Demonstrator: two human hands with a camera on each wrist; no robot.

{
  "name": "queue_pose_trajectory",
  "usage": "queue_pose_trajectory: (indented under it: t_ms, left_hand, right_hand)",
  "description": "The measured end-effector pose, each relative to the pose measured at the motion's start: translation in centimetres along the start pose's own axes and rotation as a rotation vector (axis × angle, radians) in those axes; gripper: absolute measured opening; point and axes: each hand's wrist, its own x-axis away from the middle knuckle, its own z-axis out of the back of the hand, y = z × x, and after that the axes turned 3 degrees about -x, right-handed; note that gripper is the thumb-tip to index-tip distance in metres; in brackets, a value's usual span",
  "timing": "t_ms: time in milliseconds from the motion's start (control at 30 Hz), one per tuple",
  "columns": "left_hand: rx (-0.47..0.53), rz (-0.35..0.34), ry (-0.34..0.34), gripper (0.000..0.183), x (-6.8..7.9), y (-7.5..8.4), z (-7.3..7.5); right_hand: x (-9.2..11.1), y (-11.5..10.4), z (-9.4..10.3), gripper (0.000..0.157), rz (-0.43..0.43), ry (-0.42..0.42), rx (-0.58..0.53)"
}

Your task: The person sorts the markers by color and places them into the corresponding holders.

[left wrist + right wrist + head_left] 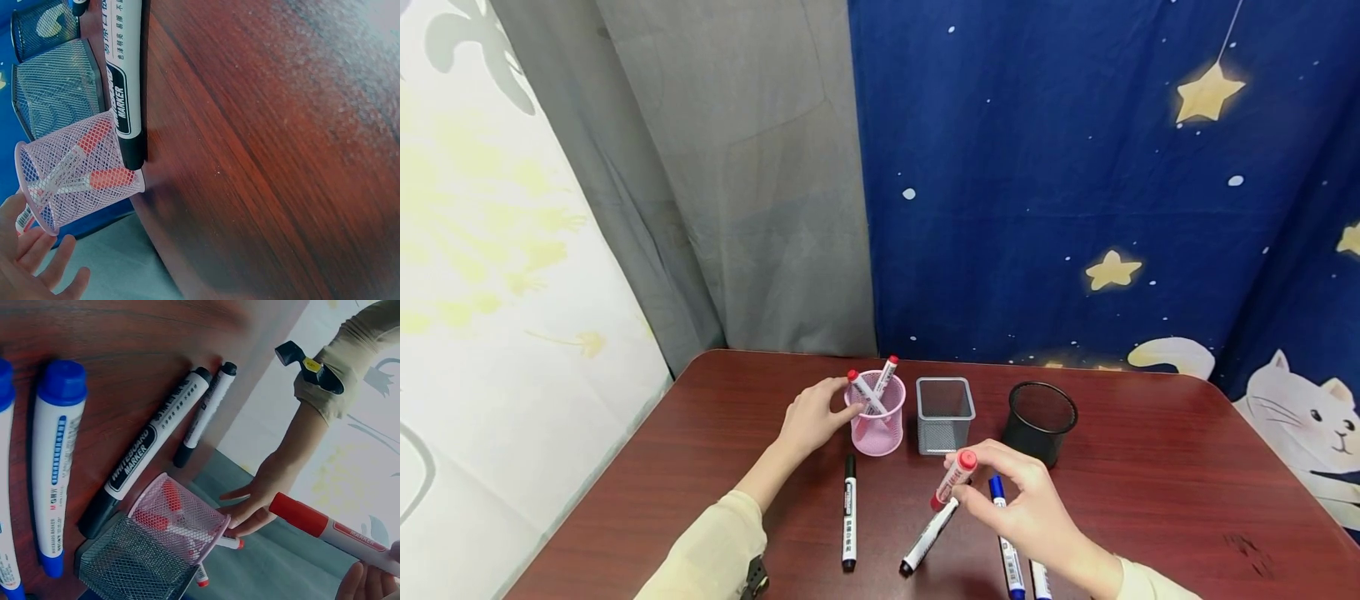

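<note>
My left hand (811, 418) steadies a pink mesh pen cup (877, 437), its thumb and fingers around the left side of the rim. Two red-capped markers (886, 375) lean crosswise inside that cup, which the left wrist view shows through the mesh. My right hand (1028, 504) pinches a red whiteboard marker (356, 544) between thumb and fingertips. In the head view this marker is tilted, over the far end of a black whiteboard marker (928, 540) on the table. Another black marker (849, 518) lies in front of the pink cup.
A grey square mesh cup (943, 429) stands right of the pink one, and a black round mesh cup (1033, 429) farther right. Two blue markers (59, 469) lie below my right hand. The dark red wooden table (1157, 467) ends at curtains (1045, 208) behind.
</note>
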Motion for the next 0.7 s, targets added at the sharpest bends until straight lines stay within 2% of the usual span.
queue_pose_trajectory:
  t_ms: [100, 233, 333, 567, 700]
  left_hand:
    - [-0.001, -0.005, 0.004, 0.047, 0.0, 0.0, 0.0]
    - [-0.003, -0.005, 0.007, 0.047, 0.0, -0.1, -0.1]
    - [-0.008, 0.000, 0.005, 0.048, 0.0, 0.0, -0.1]
    - [-0.010, 0.006, -0.002, 0.047, 0.0, 0.0, -0.1]
    - [-0.003, -0.001, 0.002, 0.047, -0.1, -0.1, -0.1]
  right_hand:
    - [0.3, 0.9, 0.2, 0.039, -0.074, 0.013, -0.005]
    - [-0.2, 0.6, 0.3, 0.033, -0.195, 0.035, -0.005]
    - [-0.7, 0.5, 0.2, 0.030, -0.254, 0.065, 0.011]
    - [-1.5, 0.3, -0.2, 0.026, -0.345, 0.102, 0.058]
    - [-2.1, 0.3, -0.3, 0.027, -0.358, 0.114, 0.102]
